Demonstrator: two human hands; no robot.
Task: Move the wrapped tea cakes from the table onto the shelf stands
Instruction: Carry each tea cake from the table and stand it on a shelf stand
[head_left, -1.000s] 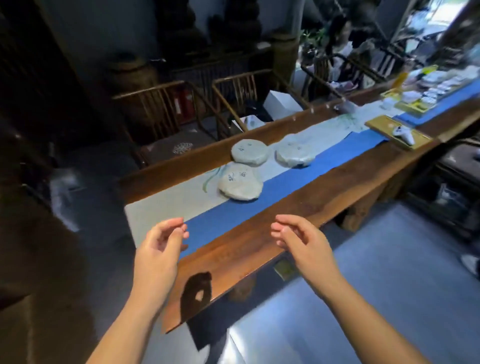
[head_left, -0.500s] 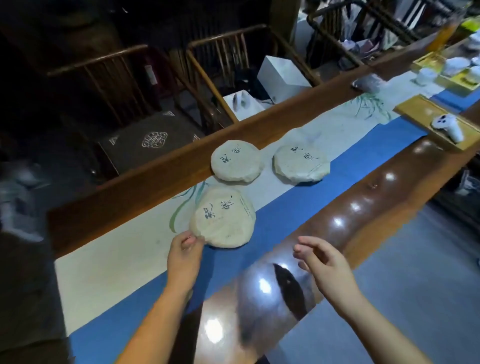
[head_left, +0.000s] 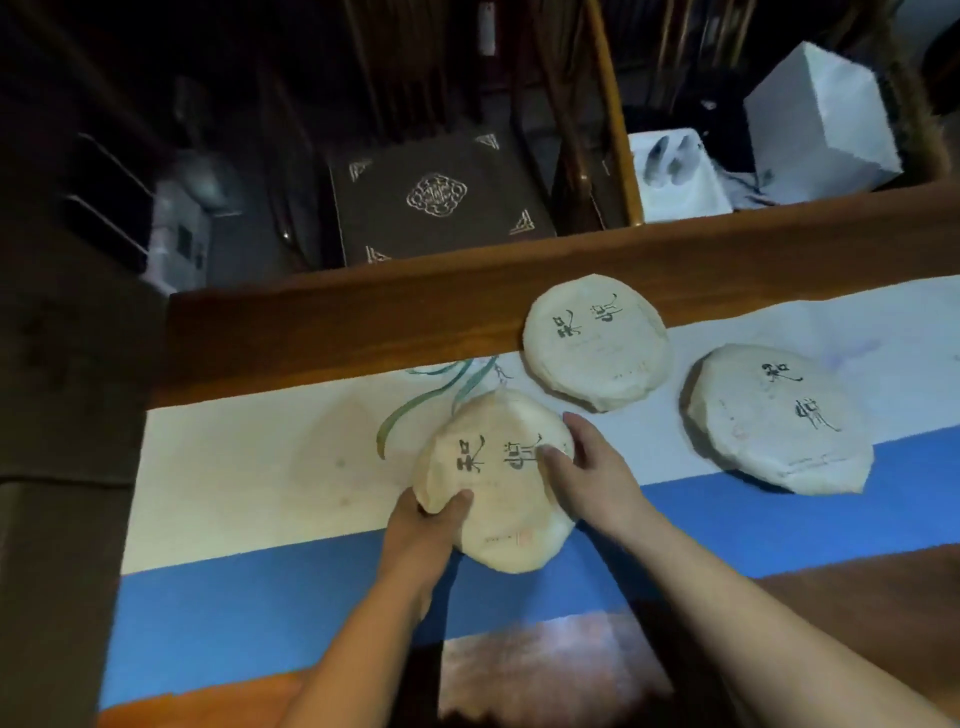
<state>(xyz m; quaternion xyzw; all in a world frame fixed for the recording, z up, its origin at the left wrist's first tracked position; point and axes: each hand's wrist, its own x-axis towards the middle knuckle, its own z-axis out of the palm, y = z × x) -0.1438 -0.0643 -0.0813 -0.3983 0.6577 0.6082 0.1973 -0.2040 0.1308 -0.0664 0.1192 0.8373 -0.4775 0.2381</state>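
Note:
Three round tea cakes in white paper with black calligraphy lie on a white and blue runner (head_left: 234, 478) on the wooden table (head_left: 363, 322). The nearest tea cake (head_left: 493, 483) is held by both hands. My left hand (head_left: 426, 530) grips its lower left edge, thumb on top. My right hand (head_left: 587, 473) presses on its right side, fingers over the top and edge. A second tea cake (head_left: 597, 343) lies behind it, partly on the bare wood. The third tea cake (head_left: 774, 421) lies to the right. No shelf stand is in view.
Beyond the table's far edge stands a wooden chair with a dark patterned seat cushion (head_left: 431, 197). To its right are a white box (head_left: 821, 119) and a white tray (head_left: 675, 176). The room behind is dark. Bare wood runs along the table's near edge (head_left: 831, 613).
The view has moved in over the table. My left hand went from touching the nearest cake's edge to gripping it, and my right hand moved from the table edge onto the cake.

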